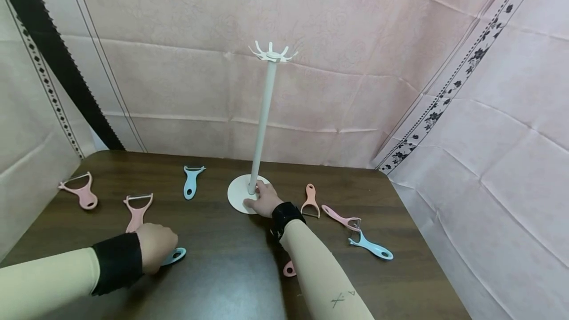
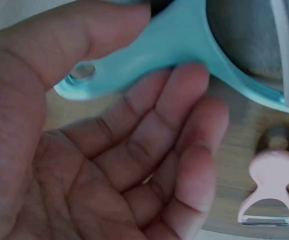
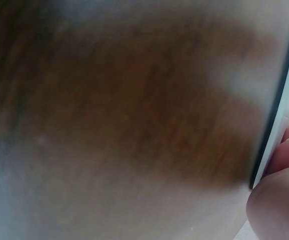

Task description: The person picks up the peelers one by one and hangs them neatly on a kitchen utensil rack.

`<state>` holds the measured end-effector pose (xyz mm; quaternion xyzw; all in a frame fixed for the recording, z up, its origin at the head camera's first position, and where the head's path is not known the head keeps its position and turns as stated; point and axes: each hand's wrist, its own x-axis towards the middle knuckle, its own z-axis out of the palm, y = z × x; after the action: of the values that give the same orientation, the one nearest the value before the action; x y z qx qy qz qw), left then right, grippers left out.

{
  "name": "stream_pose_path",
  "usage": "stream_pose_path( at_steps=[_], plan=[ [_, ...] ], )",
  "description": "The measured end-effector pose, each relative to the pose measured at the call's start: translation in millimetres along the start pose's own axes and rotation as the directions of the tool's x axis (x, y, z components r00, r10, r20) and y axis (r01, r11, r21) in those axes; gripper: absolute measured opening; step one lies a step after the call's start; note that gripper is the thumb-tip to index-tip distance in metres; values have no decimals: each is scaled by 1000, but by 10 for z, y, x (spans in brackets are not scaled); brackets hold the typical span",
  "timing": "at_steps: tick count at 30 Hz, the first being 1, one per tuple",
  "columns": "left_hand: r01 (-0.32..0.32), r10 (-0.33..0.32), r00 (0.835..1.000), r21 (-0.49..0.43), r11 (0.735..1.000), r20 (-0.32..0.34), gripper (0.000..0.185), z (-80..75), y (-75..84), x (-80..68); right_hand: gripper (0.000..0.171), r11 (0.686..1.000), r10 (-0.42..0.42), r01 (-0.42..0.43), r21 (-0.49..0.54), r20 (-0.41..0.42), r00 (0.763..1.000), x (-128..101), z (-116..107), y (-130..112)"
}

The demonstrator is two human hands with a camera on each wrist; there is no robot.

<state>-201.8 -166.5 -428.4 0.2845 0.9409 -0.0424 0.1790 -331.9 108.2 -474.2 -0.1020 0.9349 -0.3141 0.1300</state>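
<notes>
My left hand [image 1: 156,246] pinches a blue peeler [image 2: 149,47] by its handle, thumb on one side and curled fingers on the other. In the head view the hand hides most of it, and only the handle end shows. A white stand with a round base [image 1: 237,194], an upright pole [image 1: 263,122] and a ring of hooks [image 1: 271,55] stands at the back middle. My right hand [image 1: 266,200] grips its base near the pole's foot. In the right wrist view the thumb and fingers [image 3: 284,155] meet the base's edge. The hooks carry nothing.
Left of the stand lie a pink peeler [image 1: 85,194], another pink peeler [image 1: 136,215] and a blue peeler [image 1: 190,185]. On the right are an orange peeler [image 1: 310,195], a pink peeler [image 1: 339,218] and a blue peeler [image 1: 372,247]. An orange handle [image 1: 289,269] shows beside my right forearm.
</notes>
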Motion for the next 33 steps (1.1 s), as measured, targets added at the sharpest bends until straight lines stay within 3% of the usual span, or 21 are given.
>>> stream_pose_path(
  at_steps=[9, 20, 23, 26, 33],
  plan=[
    [37, -34, 999, 85, 996, -40, 24, 100, 98, 26, 60, 1000, -15, 15, -19, 5, 1000, -30, 12, -1],
    [27, -8, 988, 117, 993, -154, 21, -36, 120, 41, 60, 1000, -19, 19, -23, 4, 1000, -39, -19, -14],
    [-11, 21, 987, 63, 998, -161, 23, -167, 96, 37, 60, 1000, -18, 18, -15, 7, 1000, -30, -11, -7],
    [-28, 27, 984, -4, 1000, -175, 27, -401, 73, 56, 60, 1000, -14, 14, -11, 3, 1000, -6, 1, 11],
    [2, -22, 992, -162, 987, -121, 21, -1046, -60, 312, 61, 1000, -7, 7, -10, 5, 1000, 7, 6, 24]
  ],
)
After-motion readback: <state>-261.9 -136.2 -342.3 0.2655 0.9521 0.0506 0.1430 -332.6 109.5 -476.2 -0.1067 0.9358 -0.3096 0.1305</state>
